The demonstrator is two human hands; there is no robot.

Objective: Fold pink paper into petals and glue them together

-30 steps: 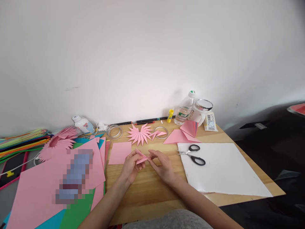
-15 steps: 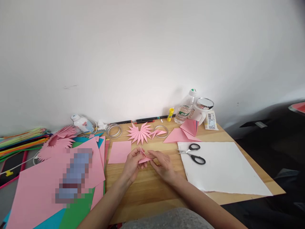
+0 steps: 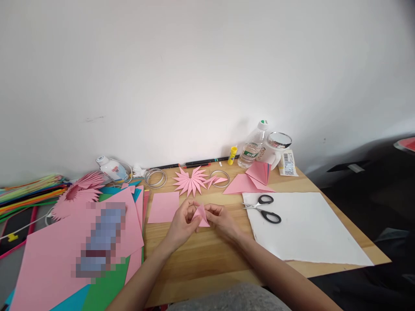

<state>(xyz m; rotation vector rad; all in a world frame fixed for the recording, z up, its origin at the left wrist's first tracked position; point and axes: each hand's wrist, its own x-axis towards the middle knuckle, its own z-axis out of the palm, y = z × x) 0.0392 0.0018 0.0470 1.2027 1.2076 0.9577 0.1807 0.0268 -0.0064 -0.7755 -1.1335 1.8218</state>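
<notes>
Between my hands is a small piece of pink folded paper, its peak pointing up. My left hand pinches its left side, the thumb lying across the front. On the right edge, my right hand grips it with thumb and fingers. A flat pink paper sheet lies just left of my left hand. Behind my hands sits a pink paper star made of folded points, with a few small folded pink pieces beside it, by a ring of tape.
Black-handled scissors rest on a white board at the right. Along the wall stand a glue stick, a water bottle and a white mug. Coloured paper sheets cover the left side.
My hands have turned the folded paper so its peak stands upright and a broader face shows. My left thumb has come across its front.
</notes>
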